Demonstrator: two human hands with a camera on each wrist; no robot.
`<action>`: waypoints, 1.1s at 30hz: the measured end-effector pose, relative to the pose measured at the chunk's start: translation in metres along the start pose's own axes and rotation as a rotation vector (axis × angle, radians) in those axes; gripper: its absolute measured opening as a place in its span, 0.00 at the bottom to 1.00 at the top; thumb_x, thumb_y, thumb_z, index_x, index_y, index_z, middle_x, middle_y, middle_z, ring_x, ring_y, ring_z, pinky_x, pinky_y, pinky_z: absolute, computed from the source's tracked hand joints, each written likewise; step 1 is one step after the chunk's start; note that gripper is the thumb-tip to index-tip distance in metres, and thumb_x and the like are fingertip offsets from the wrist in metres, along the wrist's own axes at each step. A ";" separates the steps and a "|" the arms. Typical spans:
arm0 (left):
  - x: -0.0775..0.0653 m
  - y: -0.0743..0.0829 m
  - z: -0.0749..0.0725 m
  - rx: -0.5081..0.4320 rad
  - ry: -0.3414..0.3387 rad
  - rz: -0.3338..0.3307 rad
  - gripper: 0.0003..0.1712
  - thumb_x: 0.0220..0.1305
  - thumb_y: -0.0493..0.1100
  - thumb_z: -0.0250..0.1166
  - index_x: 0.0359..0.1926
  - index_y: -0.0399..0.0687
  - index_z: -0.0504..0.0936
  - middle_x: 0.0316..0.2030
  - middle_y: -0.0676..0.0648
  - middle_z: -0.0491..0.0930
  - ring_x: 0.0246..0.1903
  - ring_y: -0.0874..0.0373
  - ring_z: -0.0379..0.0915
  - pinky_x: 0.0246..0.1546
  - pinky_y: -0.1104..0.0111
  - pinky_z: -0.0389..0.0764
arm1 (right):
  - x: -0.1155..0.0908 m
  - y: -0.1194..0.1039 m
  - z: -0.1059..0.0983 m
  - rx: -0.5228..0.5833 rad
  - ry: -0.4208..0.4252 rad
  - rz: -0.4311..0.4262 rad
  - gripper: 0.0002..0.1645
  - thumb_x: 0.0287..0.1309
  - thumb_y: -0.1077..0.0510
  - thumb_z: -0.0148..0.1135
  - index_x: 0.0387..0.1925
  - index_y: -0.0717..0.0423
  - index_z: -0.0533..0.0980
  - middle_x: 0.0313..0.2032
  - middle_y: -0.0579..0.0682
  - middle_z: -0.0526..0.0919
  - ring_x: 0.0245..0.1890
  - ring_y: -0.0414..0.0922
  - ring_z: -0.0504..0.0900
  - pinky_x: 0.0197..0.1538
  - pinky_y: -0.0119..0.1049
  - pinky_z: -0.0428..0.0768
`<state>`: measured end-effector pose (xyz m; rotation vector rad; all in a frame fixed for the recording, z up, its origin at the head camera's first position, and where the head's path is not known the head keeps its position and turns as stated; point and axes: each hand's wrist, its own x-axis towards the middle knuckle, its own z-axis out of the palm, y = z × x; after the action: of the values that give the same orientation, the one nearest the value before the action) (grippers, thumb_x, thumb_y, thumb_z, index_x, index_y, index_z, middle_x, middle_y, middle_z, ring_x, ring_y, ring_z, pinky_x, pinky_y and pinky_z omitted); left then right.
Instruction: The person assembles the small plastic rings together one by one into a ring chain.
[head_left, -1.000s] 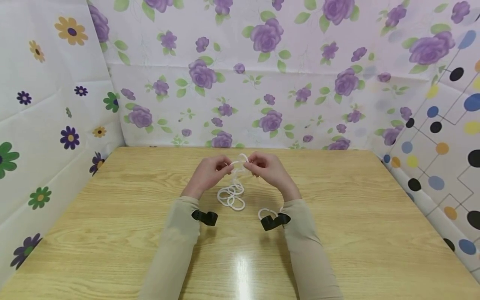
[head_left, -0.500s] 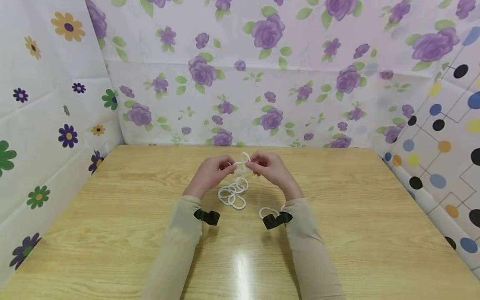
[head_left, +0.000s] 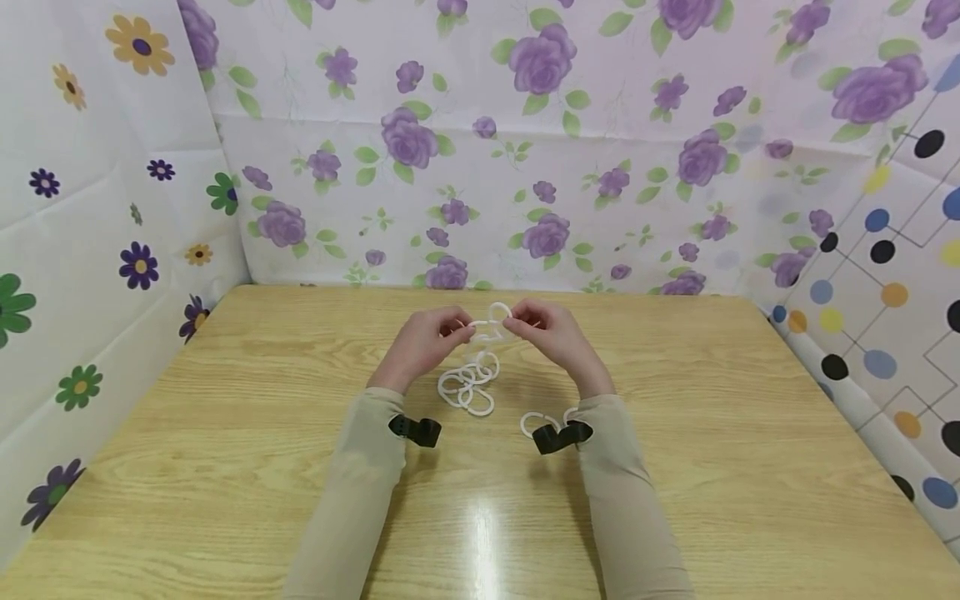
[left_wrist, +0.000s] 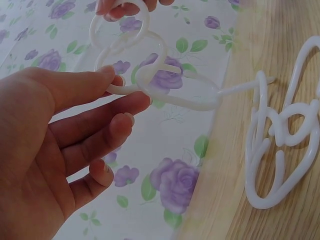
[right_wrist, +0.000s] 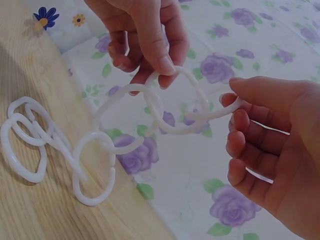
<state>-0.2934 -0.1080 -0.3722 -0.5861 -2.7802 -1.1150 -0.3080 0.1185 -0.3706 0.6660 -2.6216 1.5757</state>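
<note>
Between the two hands, above the table, stretches a chain of white plastic ring links. My left hand [head_left: 427,342] pinches one white link [left_wrist: 162,52] between thumb and index finger. Thumb and index finger of my right hand [head_left: 553,335] pinch another link [right_wrist: 217,115], joined to the left hand's link. From the left hand's link the chain runs down through a hanging link [left_wrist: 182,102] to a pile of joined links [head_left: 467,385] on the table. Fingers partly cover both held links.
More white links [head_left: 532,415] lie by the right wrist, partly hidden behind its black wrist camera [head_left: 558,437]. The wooden table [head_left: 225,467] meets a flowered cloth backdrop [head_left: 337,192] at its far edge, with patterned cloths at both sides.
My right hand has moved slightly to the right, so the gap between the hands is wider and the links between them are more spread. Both hands keep their pinch.
</note>
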 end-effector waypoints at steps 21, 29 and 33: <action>-0.001 -0.003 -0.002 -0.005 0.000 -0.013 0.13 0.71 0.50 0.58 0.47 0.50 0.82 0.38 0.48 0.86 0.36 0.55 0.77 0.36 0.64 0.75 | -0.005 0.016 -0.015 0.064 -0.163 0.011 0.08 0.70 0.58 0.53 0.40 0.61 0.72 0.35 0.62 0.85 0.33 0.45 0.85 0.39 0.38 0.75; -0.002 -0.003 -0.001 -0.017 -0.005 -0.012 0.12 0.70 0.50 0.59 0.46 0.51 0.83 0.38 0.47 0.86 0.37 0.54 0.77 0.39 0.62 0.76 | -0.007 0.017 -0.018 0.034 -0.046 0.071 0.07 0.65 0.56 0.60 0.39 0.56 0.75 0.30 0.49 0.75 0.31 0.47 0.73 0.34 0.32 0.71; 0.000 -0.004 0.001 -0.008 -0.018 0.007 0.11 0.69 0.48 0.60 0.45 0.50 0.83 0.39 0.46 0.86 0.38 0.54 0.77 0.41 0.61 0.77 | -0.006 0.017 -0.019 0.106 -0.031 0.090 0.09 0.66 0.56 0.60 0.40 0.59 0.74 0.27 0.47 0.75 0.28 0.41 0.75 0.33 0.30 0.71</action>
<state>-0.2945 -0.1099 -0.3755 -0.6087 -2.7879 -1.1262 -0.3126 0.1432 -0.3774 0.5900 -2.6410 1.7529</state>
